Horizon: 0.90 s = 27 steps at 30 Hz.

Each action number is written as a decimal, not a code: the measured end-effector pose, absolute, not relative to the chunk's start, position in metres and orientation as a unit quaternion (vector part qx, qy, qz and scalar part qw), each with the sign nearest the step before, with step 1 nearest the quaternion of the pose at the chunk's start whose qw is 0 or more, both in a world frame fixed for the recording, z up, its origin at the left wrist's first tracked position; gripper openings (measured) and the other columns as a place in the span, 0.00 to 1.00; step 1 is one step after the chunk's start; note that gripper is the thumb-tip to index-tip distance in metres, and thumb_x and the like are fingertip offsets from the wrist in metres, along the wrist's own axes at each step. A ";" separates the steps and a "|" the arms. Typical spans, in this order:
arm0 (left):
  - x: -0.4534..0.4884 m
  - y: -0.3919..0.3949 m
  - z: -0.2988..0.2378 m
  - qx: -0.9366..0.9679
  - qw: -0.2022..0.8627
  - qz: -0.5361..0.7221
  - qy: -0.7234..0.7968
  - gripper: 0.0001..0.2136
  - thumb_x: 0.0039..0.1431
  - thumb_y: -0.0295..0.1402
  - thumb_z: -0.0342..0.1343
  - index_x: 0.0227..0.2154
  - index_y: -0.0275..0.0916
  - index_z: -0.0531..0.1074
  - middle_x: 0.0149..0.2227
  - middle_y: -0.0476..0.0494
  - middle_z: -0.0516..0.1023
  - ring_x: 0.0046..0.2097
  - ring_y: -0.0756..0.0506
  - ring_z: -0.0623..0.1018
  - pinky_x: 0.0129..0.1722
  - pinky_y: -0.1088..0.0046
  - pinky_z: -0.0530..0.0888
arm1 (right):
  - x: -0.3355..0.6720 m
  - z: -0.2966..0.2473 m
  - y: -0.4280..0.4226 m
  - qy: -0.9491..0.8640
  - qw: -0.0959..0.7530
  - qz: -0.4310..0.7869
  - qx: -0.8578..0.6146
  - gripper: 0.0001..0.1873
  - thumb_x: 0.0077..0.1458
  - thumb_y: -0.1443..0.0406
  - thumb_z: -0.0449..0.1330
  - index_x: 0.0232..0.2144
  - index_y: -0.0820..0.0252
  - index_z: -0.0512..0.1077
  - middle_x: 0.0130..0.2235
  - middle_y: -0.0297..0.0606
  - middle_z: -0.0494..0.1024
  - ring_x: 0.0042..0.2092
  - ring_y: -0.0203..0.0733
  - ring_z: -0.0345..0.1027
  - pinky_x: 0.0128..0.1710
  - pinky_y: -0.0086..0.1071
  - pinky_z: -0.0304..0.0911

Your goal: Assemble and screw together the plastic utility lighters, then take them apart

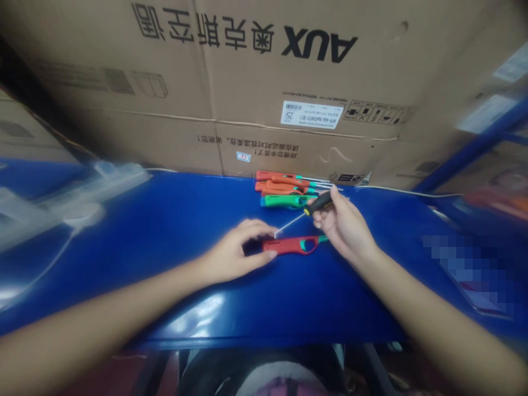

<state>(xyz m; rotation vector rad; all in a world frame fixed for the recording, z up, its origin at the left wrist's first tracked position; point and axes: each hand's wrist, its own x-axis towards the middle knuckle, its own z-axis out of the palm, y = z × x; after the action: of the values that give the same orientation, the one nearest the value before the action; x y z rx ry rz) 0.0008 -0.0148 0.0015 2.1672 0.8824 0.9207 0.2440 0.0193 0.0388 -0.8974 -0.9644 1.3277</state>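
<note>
A red gas lighter (289,245) with a green trigger lies on the blue table. My left hand (237,250) pinches its rear end between thumb and fingers. In my right hand (344,223) is a screwdriver (319,203) with a black and yellow handle, its thin shaft slanting down to the left. The screwdriver's tip is at the lighter's upper edge, close to my left fingertips; whether it touches a screw is too small to tell. Just beyond lie a green lighter (280,201) and several orange-red lighters (274,176), side by side.
Behind the table (198,192) stands a large cardboard wall (165,121) with printed lettering. At the left, a blurred white power strip (115,184) and a white plug with a cable (84,214) lie on the surface. A flat, partly pixelated object (487,302) is at the right.
</note>
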 end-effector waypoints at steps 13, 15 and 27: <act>0.006 -0.016 0.005 0.762 0.376 0.400 0.344 0.06 0.60 0.36 0.64 0.35 0.40 0.82 0.36 0.44 0.81 0.38 0.46 0.80 0.44 0.66 0.76 | 0.240 0.032 0.013 -0.431 0.561 0.599 -0.375 0.22 0.56 0.46 0.63 0.33 0.56 0.66 0.32 0.34 0.79 0.23 0.31 0.65 0.20 0.26 0.61; 0.006 -0.017 0.005 0.761 0.378 0.400 0.343 0.05 0.60 0.35 0.64 0.35 0.40 0.82 0.36 0.44 0.81 0.38 0.47 0.79 0.43 0.67 0.76 | 0.240 0.032 0.013 -0.427 0.562 0.600 -0.377 0.22 0.56 0.46 0.64 0.32 0.56 0.66 0.31 0.34 0.79 0.23 0.31 0.64 0.19 0.26 0.61; 0.006 -0.017 0.002 0.785 0.347 0.391 0.332 0.06 0.61 0.35 0.64 0.35 0.40 0.82 0.35 0.44 0.82 0.37 0.47 0.79 0.42 0.68 0.76 | 0.238 0.030 0.014 -0.418 0.559 0.597 -0.395 0.21 0.54 0.47 0.65 0.31 0.56 0.64 0.29 0.32 0.78 0.21 0.30 0.62 0.18 0.25 0.59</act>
<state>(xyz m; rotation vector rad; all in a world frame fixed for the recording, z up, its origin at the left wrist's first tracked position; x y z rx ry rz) 0.0059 -0.0171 0.0024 2.0360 0.8605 1.0142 0.2379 0.0141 0.0299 -0.9303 -0.9861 1.4081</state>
